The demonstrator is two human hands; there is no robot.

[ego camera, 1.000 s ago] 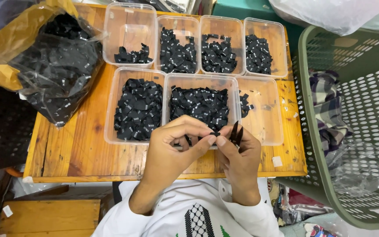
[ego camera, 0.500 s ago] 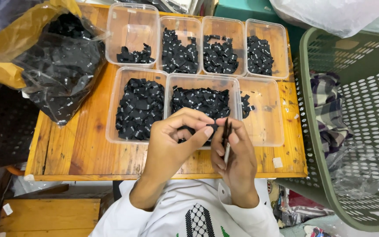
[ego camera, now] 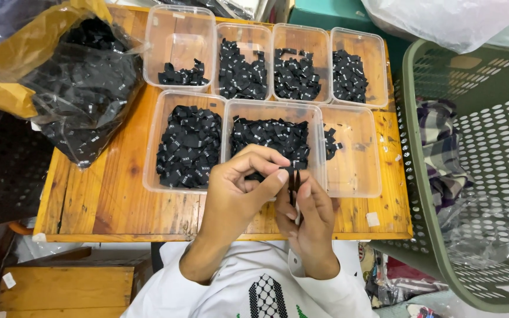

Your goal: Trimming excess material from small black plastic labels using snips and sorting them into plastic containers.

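My left hand (ego camera: pixel 240 191) and my right hand (ego camera: pixel 310 221) meet above the front edge of the wooden table (ego camera: pixel 113 200). Between their fingertips they pinch a small stack of black fabric labels (ego camera: pixel 293 179), held upright on edge. Just beyond the hands sit three clear plastic tubs: one (ego camera: pixel 161 171) heaped with black labels, a middle one (ego camera: pixel 315 138) also full, and a right one (ego camera: pixel 360 171) with only a few labels. Behind them stands a row of several more tubs (ego camera: pixel 179 41) holding black labels.
A clear plastic bag of black labels (ego camera: pixel 86 94) on a yellow bag lies at the table's left. A green perforated laundry basket (ego camera: pixel 472 176) with checked cloth stands close on the right. A small wooden bench (ego camera: pixel 66 288) is below left.
Both hands have drawn slightly toward me and closer together. The label stack in my right fingers has turned from splayed to upright on edge, with my left thumb and forefinger now on it.
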